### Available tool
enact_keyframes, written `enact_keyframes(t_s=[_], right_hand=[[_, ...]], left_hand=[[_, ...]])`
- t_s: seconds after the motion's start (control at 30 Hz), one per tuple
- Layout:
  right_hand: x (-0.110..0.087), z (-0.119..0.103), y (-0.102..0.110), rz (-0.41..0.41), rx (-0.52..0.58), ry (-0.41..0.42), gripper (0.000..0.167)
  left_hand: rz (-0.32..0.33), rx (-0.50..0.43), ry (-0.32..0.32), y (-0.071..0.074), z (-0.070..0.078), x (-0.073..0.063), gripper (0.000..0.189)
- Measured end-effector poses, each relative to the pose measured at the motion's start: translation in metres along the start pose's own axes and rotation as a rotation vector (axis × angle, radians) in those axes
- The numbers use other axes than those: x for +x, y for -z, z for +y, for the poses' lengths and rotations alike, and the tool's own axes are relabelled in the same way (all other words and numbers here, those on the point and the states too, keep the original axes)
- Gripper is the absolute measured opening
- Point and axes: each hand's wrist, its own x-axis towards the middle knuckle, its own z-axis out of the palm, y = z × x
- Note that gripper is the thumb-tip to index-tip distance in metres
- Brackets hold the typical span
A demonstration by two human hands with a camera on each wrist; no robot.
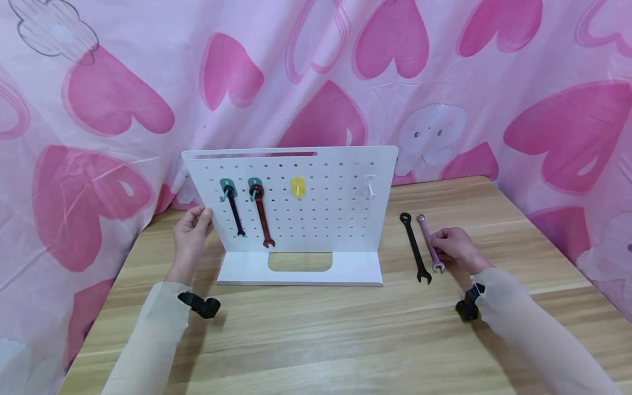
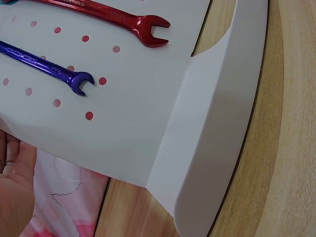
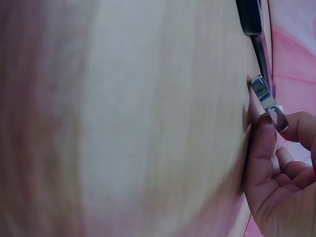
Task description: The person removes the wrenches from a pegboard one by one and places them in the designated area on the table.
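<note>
A white pegboard stands upright on its base. My left hand grips its left edge; in the left wrist view the hand is partly cut off. On the board's green hooks hang a blue-violet combination wrench and a red combination wrench, their open ends down. To the board's right, my right hand pinches a light purple combination wrench between thumb and fingers. The right wrist view shows that wrench's open end tilted at the fingertips. A longer black wrench lies just left of it.
A yellow hook and a white hook on the board hold nothing. The wood-grain table extends in front of the board. Behind it hangs a pink heart-patterned cloth.
</note>
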Motion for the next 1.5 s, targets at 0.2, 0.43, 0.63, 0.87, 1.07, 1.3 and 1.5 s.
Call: enact_keyframes(t_s=[0.2,0.43,0.63,0.87,1.07,1.3,1.5], right_hand=[[-0.0005,-0.0008,0.0002,0.018,-0.041,-0.012,0.031],[-0.0010,-0.0022,-0.0021,0.047,-0.069,-0.020,0.028],[-0.0010,-0.0039,-0.0028,0.057,-0.093,-0.027,0.026],[0.0005,-0.0034,-0.0049,0.067,-0.106,0.011,0.023],[-0.0013,-0.0039,-0.0058,0.077,-0.111,0.022,0.022],[-0.0009,-0.0051,-0.0059,0.094,-0.160,0.023,0.021],[0.0015,-0.0053,-0.0053,0.105,-0.210,0.006,0.020]], left_hand=[[0.003,-0.008,0.002,0.0006,-0.0001,-0.0006,0.010],[-0.005,-0.005,0.005,0.0009,0.0001,-0.0010,0.012],[-0.008,-0.029,0.012,0.0019,-0.0003,-0.0013,0.012],[-0.018,-0.018,0.006,0.0025,0.0000,-0.0006,0.011],[-0.017,-0.015,0.017,0.0016,0.0002,-0.0014,0.011],[-0.007,-0.032,0.005,0.0005,0.0002,-0.0018,0.008],[-0.010,-0.028,0.031,0.0011,0.0020,-0.0023,0.011]])
